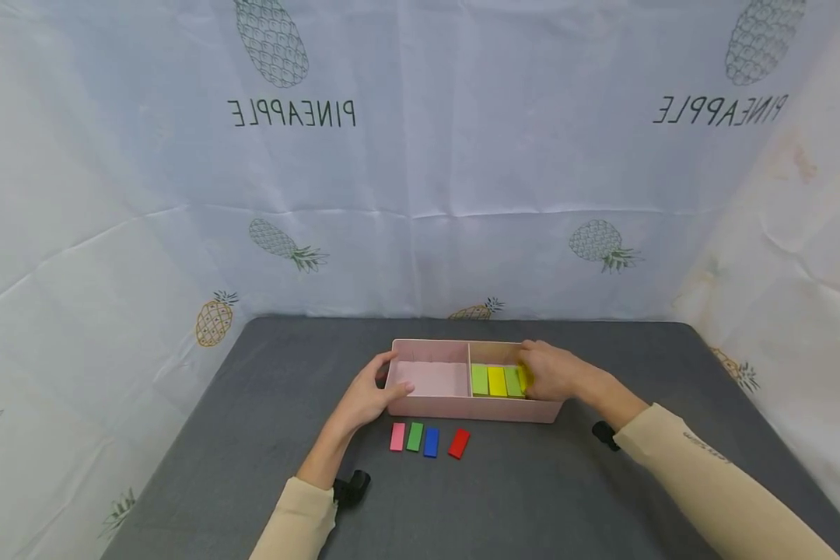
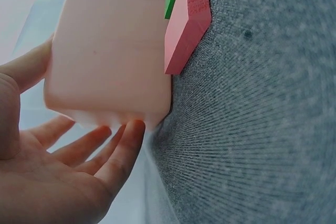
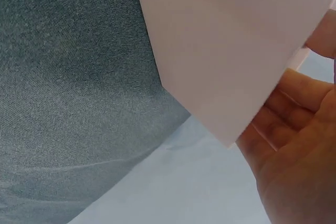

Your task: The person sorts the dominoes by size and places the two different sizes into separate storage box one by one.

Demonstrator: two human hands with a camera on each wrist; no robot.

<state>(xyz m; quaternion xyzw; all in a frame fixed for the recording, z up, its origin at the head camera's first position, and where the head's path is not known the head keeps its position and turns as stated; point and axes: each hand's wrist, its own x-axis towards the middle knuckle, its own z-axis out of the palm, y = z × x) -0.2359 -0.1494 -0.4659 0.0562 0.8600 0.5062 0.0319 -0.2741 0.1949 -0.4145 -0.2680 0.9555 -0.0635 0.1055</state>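
Note:
A pink two-compartment box (image 1: 430,406) stands on the grey table. My left hand (image 1: 365,397) holds its left end, thumb over the front rim and fingers against the end wall. In the left wrist view those fingers (image 2: 128,145) touch the box's end. My right hand (image 1: 551,372) reaches over the right end into the right compartment, with its fingers at a tilted yellow block (image 1: 523,380). Beside that block lie a light green block (image 1: 513,382), another yellow block (image 1: 496,382) and another light green block (image 1: 479,379). The right fingertips are hidden behind the box wall in the right wrist view.
In front of the box lie a pink block (image 1: 397,437), a green block (image 1: 415,436), a blue block (image 1: 431,442) and a slanted red block (image 1: 459,443). A white pineapple-print cloth (image 1: 420,171) hangs behind and at both sides of the table (image 1: 532,498).

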